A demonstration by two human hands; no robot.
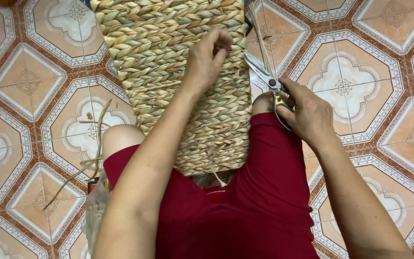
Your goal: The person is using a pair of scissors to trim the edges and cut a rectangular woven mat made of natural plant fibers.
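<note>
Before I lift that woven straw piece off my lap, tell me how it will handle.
The woven piece probably flexes rather than staying rigid: it is braided from dried plant strands and drapes between the knees. It looks light for its bulk, being all dry fibre. The rough braids should grip well, as under the left hand. Mind the scissors in the right hand.

The woven basket (178,72) lies between the knees; scissors (264,79) sit at its right edge, loose strands (97,139) seemingly left.

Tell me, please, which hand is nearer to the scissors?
Right. The right hand grips the scissors by their handles, beside the woven mat; the left hand rests on the mat, apart from the blades.
</note>
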